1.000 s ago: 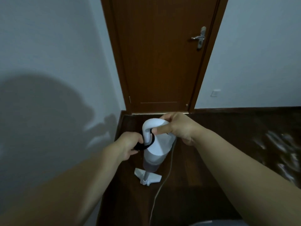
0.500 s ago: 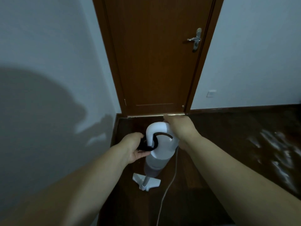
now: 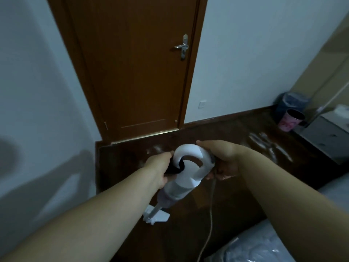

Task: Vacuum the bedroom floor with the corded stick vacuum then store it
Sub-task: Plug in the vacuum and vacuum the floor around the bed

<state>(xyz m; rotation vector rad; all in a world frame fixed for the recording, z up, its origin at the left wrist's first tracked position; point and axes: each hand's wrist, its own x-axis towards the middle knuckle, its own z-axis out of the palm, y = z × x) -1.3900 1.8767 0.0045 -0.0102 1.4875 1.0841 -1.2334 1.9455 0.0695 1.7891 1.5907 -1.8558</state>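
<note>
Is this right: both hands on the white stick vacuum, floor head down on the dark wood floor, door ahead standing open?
Not quite. The head view shows the door closed, flush in its frame. The rest holds: left hand and right hand are on the white stick vacuum, floor head on the dark wood floor.

The left hand (image 3: 158,170) hides a black part of the vacuum (image 3: 186,173). The cord (image 3: 210,218) runs off the bottom edge.
</note>
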